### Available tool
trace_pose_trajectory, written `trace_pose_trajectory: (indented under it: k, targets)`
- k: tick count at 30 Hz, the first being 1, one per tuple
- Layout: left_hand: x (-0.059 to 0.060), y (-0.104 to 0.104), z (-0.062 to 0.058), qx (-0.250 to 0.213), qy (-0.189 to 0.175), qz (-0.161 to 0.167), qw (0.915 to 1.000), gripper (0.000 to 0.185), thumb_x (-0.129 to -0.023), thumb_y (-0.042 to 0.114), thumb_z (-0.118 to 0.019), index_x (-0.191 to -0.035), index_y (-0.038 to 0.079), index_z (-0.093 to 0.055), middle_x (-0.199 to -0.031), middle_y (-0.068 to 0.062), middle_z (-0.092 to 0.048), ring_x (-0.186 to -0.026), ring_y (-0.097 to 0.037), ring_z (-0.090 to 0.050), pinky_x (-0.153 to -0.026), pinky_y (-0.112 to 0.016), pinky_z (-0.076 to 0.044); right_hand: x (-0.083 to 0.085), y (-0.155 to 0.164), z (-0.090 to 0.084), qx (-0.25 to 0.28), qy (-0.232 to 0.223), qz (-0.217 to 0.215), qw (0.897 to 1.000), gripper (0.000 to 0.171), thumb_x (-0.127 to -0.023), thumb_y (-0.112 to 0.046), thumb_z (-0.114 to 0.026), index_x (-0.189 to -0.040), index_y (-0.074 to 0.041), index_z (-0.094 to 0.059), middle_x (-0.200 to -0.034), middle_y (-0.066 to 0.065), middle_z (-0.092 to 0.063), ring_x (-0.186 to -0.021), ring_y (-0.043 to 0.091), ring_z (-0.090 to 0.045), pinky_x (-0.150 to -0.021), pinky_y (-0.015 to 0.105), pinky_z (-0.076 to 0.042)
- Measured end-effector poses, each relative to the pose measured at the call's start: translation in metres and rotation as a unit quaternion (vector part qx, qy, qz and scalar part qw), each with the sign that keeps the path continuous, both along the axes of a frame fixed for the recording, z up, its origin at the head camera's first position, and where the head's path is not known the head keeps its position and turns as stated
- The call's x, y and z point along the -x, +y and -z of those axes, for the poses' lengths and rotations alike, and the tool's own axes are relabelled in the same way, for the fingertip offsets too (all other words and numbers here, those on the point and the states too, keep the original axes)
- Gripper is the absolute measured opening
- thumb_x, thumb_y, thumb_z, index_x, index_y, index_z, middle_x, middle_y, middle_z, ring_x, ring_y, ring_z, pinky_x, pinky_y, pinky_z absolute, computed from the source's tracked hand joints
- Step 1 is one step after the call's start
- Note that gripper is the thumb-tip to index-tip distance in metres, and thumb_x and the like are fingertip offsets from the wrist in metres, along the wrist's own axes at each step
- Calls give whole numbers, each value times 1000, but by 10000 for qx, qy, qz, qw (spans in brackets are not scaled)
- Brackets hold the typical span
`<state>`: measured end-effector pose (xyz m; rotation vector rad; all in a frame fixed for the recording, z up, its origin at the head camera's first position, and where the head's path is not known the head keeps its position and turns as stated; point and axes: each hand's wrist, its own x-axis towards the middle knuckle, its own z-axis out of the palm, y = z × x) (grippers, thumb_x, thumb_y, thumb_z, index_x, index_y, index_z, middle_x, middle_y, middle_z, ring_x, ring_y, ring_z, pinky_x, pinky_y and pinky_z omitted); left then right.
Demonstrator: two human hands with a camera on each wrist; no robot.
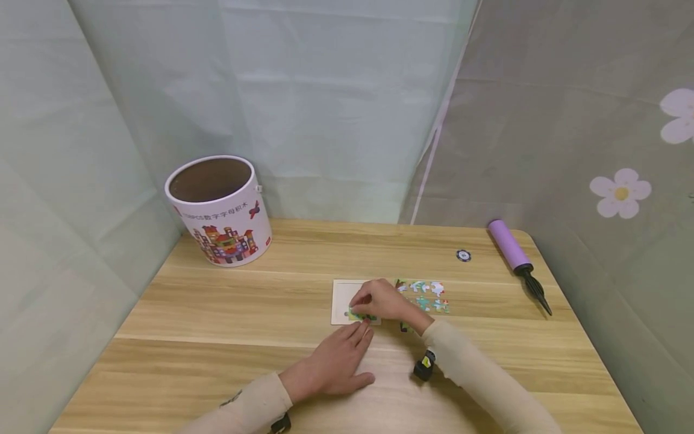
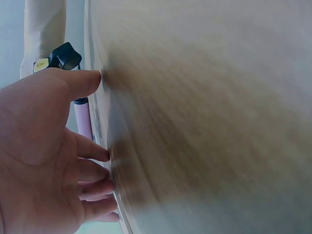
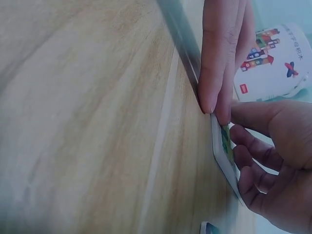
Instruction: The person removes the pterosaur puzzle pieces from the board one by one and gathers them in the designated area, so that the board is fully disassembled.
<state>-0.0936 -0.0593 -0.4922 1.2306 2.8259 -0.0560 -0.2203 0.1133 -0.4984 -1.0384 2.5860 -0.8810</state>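
A white puzzle board (image 1: 343, 296) lies flat on the wooden table (image 1: 217, 313). My right hand (image 1: 362, 310) pinches a green puzzle piece (image 1: 359, 316) at the board's front edge. My left hand (image 1: 362, 333) lies flat on the table, its straight fingertips touching that same front edge. In the right wrist view the left fingers (image 3: 214, 63) come down against the board's edge (image 3: 223, 156) while the right hand (image 3: 243, 146) curls round the green piece (image 3: 225, 139). The left wrist view shows the left hand (image 2: 105, 170) with fingers spread against the tabletop.
Several loose puzzle pieces (image 1: 425, 295) lie just right of the board, one more (image 1: 405, 327) by my right wrist. A white printed bucket (image 1: 219, 211) stands at the back left. A purple hand pump (image 1: 512, 247) and a small dark disc (image 1: 463, 255) sit at the back right.
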Motion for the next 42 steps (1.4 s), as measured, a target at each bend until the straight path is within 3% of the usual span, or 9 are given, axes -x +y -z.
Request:
trace_pose_trajectory:
  k: [21,26,33,42]
  targets:
    - [0,-3,-1,-11,76,53,10000,81,-99,60,-50,-151,-3,-45,-158,-18,-44,-148,-27,-38,-121,-36,-31,-4,-2,1,321,-242,123,9991,7,-90,-21,-80,-90,-15,-79,-88,-10,-72,-80,1,-66,-74,23,-55]
    - [1,-3,-1,-72,70,46,9999,82,-98,59,-52,-150,-3,-45,-157,-18,-44,-147,-28,-39,-121,-37,-32,-5,-2,1,416,-479,198,9978,3,-92,-18,-78,-89,-19,-78,-81,-13,-72,-75,0,-65,-73,23,-55]
    - [4,-2,2,-195,34,12,9998,83,-96,60,-54,-149,-3,-46,-156,-19,-45,-145,-30,-41,-119,-39,-35,-6,-2,1,401,-438,198,9980,5,-91,-17,-78,-88,-20,-77,-79,-15,-71,-74,0,-64,-72,23,-54]
    - [4,-2,0,-207,-191,-52,9996,84,-96,60,-55,-150,-4,-46,-158,-21,-42,-146,-32,-40,-120,-40,-34,-3,5,3,937,-516,254,9939,4,-95,-18,-74,-93,-17,-77,-83,-13,-71,-80,5,-65,-77,26,-55]
